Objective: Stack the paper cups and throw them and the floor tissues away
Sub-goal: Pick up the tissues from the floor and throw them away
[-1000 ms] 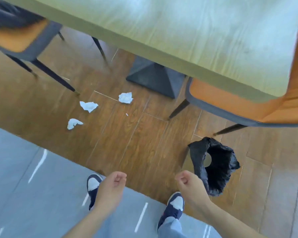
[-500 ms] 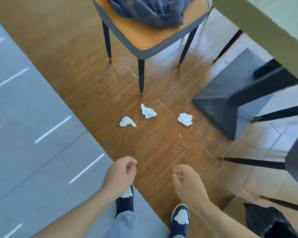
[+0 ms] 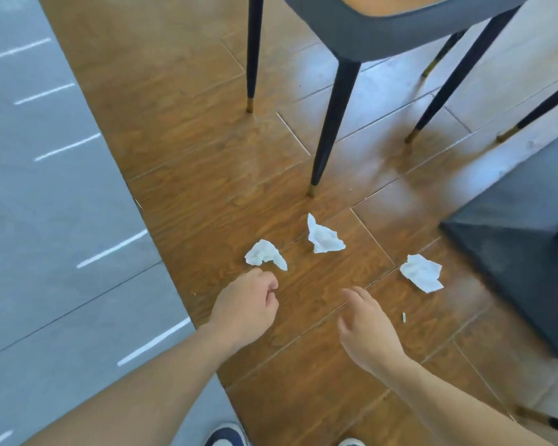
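Note:
Three crumpled white tissues lie on the wooden floor. The left tissue is just beyond my left hand, whose fingers are curled loosely and hold nothing. A middle tissue sits below a chair leg. The right tissue lies near the dark table base. My right hand hovers with fingers apart and empty, between the middle and right tissues but short of both. A tiny white scrap lies to its right. No paper cups or bin are in view.
A chair with a grey shell and orange seat stands over the floor on thin dark legs. A dark pyramid-shaped table base fills the right side. Grey tiled floor runs along the left. My shoes show at the bottom.
The view has dropped closer to the floor and the tissues look larger. Both hands have reached forward toward them, and the right hand has opened. The black bin bag has left the view.

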